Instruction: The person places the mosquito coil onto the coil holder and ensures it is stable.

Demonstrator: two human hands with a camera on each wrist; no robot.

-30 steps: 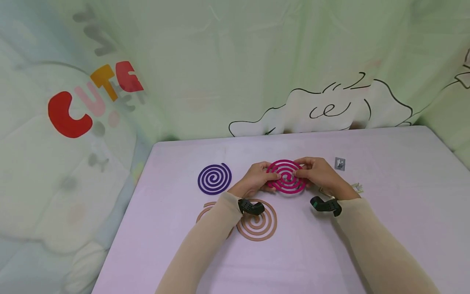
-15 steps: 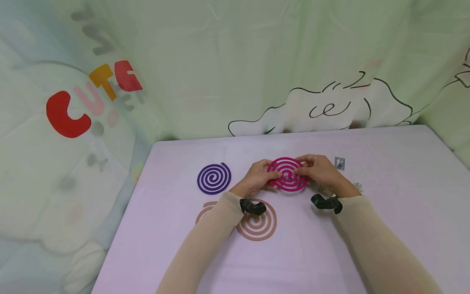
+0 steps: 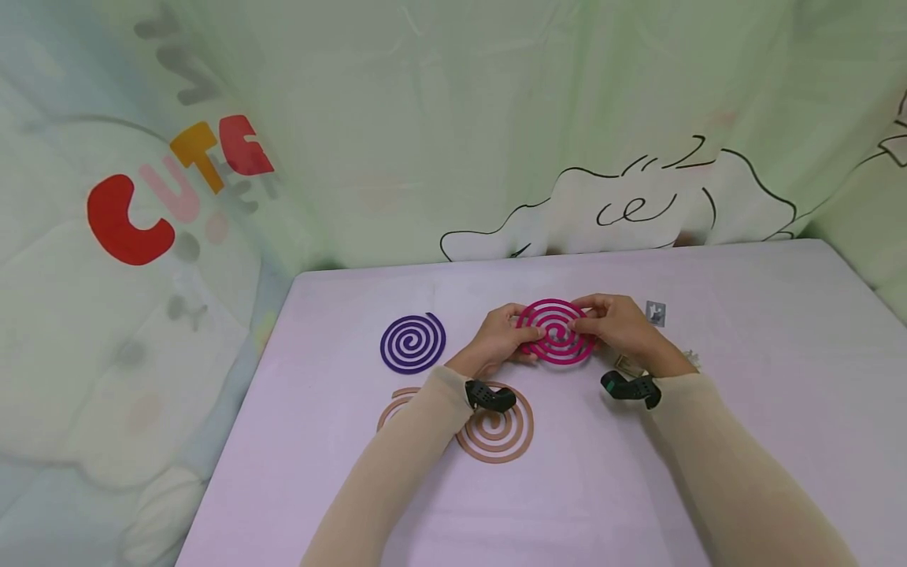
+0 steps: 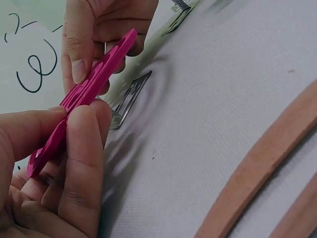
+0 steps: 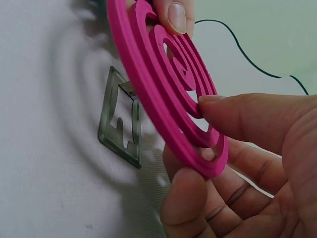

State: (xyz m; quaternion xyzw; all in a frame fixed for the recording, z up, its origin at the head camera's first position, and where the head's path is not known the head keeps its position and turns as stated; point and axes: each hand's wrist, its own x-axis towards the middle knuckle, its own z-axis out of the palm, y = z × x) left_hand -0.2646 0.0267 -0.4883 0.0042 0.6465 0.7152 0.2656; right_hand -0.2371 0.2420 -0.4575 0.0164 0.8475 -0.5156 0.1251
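Note:
A pink mosquito coil (image 3: pixel 560 331) is held between both hands, raised above the table with its spiral face turned toward me. My left hand (image 3: pixel 499 340) pinches its left edge, thumb in front and fingers behind. On the opposite edge my right hand (image 3: pixel 618 324) grips it in the same way. In the left wrist view the pink coil (image 4: pixel 91 91) appears nearly edge-on. A metal coil stand (image 5: pixel 106 134) lies on the cloth below the coil in the right wrist view.
A purple coil (image 3: pixel 411 343) lies at the left. Nearer me are two brown coils, one (image 3: pixel 530 425) right of my left sleeve, the other (image 3: pixel 398 392) mostly hidden under it. A small metal plate (image 3: pixel 655 313) lies beyond my right hand. A patterned curtain (image 3: pixel 397 142) stands behind the table.
Both hands and the pink coil have shifted slightly away from me, a little to the right. Their grip looks the same, and the other coils stay where they were.

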